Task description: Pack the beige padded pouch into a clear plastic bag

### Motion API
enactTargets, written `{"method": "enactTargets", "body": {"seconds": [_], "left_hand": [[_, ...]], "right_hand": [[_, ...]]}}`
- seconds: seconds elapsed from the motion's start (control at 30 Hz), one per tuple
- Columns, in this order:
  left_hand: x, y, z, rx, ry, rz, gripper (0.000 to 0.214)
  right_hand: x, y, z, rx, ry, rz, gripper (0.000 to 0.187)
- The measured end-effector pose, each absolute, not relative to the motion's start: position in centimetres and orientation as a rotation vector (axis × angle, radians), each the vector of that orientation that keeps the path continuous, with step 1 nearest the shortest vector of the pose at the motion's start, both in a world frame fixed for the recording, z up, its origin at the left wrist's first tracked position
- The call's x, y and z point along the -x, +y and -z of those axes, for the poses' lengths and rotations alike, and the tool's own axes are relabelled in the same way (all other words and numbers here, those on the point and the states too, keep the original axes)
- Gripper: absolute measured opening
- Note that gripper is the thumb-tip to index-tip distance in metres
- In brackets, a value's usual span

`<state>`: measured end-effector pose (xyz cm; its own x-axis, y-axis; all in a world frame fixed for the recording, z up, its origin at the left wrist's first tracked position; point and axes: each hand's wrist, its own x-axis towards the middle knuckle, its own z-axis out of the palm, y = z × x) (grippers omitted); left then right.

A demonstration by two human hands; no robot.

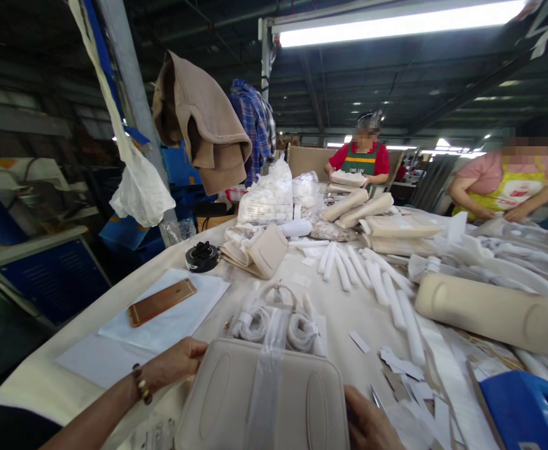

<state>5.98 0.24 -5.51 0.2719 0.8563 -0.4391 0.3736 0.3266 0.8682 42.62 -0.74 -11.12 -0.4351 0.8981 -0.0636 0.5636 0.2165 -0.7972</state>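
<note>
A beige handbag (236,400) lies flat at the table's near edge, with a clear plastic strip (268,375) running across its middle. My left hand (177,362) grips the bag's left upper corner, fingers curled round the edge. My right hand (370,422) holds the bag's right side, with only the back of the hand showing. Just beyond the bag lie coiled white straps (274,325) wrapped in plastic.
A gold phone (161,302) rests on white paper (180,325) to the left. White rolled tubes (372,281), a beige cylinder bag (490,312), paper scraps, a black tape holder (202,256) and a blue bin (527,406) crowd the table. Two people work at the far side.
</note>
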Motion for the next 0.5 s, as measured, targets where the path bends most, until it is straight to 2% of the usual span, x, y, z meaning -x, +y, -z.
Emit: {"method": "enactTargets", "body": {"seconds": [0.27, 0.4, 0.5], "left_hand": [[-5.7, 1.9, 6.8, -1.144, 1.508, -0.563, 0.025], [-6.2, 2.3, 6.6, -1.153, 1.551, -0.581, 0.019], [-6.4, 1.6, 6.0, -1.165, 1.484, -0.549, 0.020]], "right_hand": [[-43.0, 0.9, 10.1, 1.392, -1.683, -1.468, 0.051], [-42.3, 1.3, 9.9, 1.328, -1.562, -1.668, 0.045], [-41.8, 0.4, 9.1, 1.309, -1.537, -1.638, 0.040]]}}
